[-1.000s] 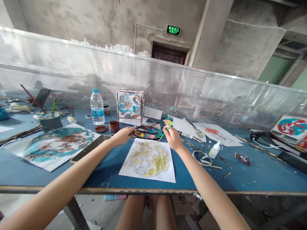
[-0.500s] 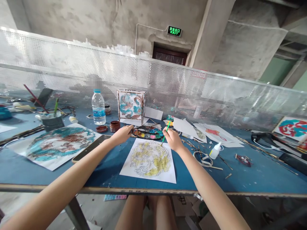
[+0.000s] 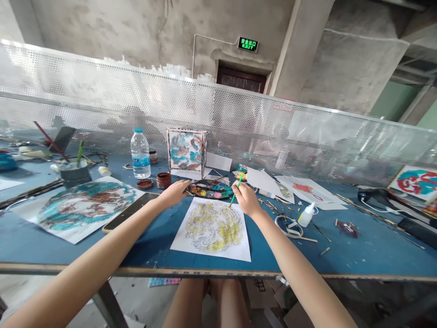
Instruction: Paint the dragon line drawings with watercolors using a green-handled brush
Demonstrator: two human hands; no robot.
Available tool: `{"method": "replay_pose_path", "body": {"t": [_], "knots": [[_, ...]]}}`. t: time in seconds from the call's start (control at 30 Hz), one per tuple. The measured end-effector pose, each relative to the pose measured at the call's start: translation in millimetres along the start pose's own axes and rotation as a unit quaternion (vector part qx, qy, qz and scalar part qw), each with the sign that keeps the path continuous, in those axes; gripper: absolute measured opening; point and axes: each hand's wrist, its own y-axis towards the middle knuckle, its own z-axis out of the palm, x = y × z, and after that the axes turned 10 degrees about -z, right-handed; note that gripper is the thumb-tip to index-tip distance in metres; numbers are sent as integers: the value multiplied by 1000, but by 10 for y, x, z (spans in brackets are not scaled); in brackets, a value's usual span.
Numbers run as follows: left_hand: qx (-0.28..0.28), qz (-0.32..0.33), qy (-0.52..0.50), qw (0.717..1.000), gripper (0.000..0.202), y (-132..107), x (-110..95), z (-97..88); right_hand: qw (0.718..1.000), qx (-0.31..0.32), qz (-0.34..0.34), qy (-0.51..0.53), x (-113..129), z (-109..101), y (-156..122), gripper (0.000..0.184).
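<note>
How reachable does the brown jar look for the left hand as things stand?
Probably yes: the left hand is close beside the brown jar, with nothing visible between them, though it is at the edge of the paint palette and might need freeing first.

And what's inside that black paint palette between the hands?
The black paint palette holds yellow, pink and blue paint. The left hand is at its left end; anything it covers there can't be seen.

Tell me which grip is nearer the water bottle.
Left. Your left grip is to the right of the water bottle, nearer you, at the left end of the paint palette; your right grip, holding the green paintbrush, is farther right.
</note>
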Motion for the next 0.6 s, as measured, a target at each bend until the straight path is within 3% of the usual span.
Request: {"method": "replay_pose_path", "body": {"t": [0.1, 0.27, 0.43, 0.6], "knots": [[3, 5, 0, 1000, 23, 3, 2, 24, 1000, -9, -4, 7, 4, -6, 2, 29], [-3, -3, 1, 1000, 20, 8, 18, 6, 999, 44, 10, 22, 27, -26, 7, 34], [-16, -2, -10, 1000, 15, 11, 27, -25, 999, 15, 5, 34, 33, -39, 16, 27], [-17, -5, -1, 1000, 16, 20, 25, -2, 998, 36, 18, 38, 14, -22, 13, 31]]}}
